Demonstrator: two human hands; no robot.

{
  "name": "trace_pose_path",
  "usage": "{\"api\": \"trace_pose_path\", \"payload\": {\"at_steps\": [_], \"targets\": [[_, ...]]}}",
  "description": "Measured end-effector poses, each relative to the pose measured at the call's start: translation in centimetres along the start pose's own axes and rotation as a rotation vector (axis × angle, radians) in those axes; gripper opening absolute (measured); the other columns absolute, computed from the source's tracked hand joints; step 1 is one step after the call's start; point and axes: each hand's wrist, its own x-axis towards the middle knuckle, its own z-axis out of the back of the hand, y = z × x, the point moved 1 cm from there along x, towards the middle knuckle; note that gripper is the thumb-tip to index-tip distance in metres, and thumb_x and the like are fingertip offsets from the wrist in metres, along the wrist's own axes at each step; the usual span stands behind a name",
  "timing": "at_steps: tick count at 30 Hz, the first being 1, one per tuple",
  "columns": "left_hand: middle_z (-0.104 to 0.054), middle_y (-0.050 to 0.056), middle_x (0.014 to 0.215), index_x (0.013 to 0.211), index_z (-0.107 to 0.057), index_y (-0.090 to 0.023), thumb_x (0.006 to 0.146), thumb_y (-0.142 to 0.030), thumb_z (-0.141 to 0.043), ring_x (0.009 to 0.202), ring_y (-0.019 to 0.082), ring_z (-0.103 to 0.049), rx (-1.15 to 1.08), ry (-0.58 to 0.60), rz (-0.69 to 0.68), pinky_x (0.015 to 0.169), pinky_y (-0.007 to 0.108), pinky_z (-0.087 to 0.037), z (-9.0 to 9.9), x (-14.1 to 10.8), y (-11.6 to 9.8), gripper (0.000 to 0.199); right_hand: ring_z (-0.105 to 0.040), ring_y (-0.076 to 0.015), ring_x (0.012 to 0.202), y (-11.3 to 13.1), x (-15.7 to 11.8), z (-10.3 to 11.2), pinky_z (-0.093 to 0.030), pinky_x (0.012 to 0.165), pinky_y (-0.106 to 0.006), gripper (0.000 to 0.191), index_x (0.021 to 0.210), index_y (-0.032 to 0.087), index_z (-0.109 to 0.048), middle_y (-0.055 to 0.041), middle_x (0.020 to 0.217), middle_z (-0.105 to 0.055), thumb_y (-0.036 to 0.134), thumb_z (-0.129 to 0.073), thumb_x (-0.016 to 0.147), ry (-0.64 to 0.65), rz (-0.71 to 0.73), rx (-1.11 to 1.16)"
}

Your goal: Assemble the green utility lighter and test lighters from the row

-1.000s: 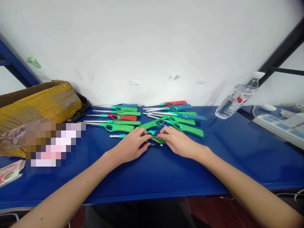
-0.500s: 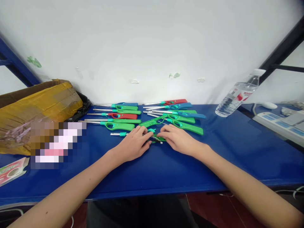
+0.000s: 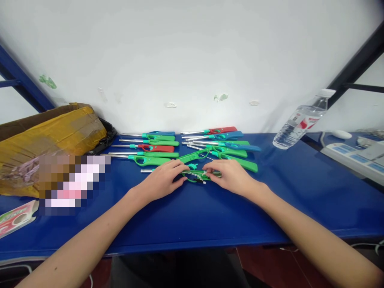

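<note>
Midway along the blue table (image 3: 210,224), well in from its front edge, lies an open green lighter half (image 3: 199,173) with thin wires (image 3: 195,175) over it. The left hand (image 3: 163,180) grips its left end between thumb and fingers; a metal tube (image 3: 147,171) pokes out beyond that hand toward the left edge. The right hand (image 3: 232,176) pinches the wires at the other end, fingertips drawn together. A teal trigger (image 3: 193,166) sits just behind, and behind that a loose green cover (image 3: 193,155) lies slantwise.

Toward the back edge, lighters lie in two groups: a left group (image 3: 153,161) and a right group (image 3: 238,162), the latter close behind the right hand, leaving little room there. A broad strip of tabletop runs between the hands and the front edge, and another stretches to the front right corner. A taped box (image 3: 60,128) fills the back left corner, a printed card (image 3: 18,218) lies by the left edge, and a water bottle (image 3: 300,120) stands near the back right corner.
</note>
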Motion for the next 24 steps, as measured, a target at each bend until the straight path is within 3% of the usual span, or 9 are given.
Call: {"api": "trace_pose_path", "payload": {"at_steps": [12,24], "targets": [[-0.060,0.010,0.110,0.107,-0.064,-0.019,0.096,-0.027,-0.053,0.101,0.023,-0.060,-0.010,-0.016,0.016,0.088,0.038,-0.052,0.7,-0.2,0.7,0.018,-0.067,-0.0212,0.086,-0.2,-0.1,0.5,-0.049,0.071,-0.031,0.019,0.107,0.019,-0.072,-0.0076,0.094,-0.074,0.022,-0.059,0.093,-0.007,0.039,-0.037],[-0.070,0.008,0.094,0.099,-0.071,-0.018,0.098,-0.025,-0.050,0.088,0.022,-0.064,0.070,-0.016,-0.001,0.080,0.036,-0.051,1.0,-0.1,1.7,0.022,-0.068,-0.0189,0.080,-0.5,0.0,0.4,-0.048,0.069,-0.029,0.013,0.093,0.022,-0.073,-0.0033,0.088,-0.075,0.018,-0.061,0.089,-0.004,0.009,0.027]]}}
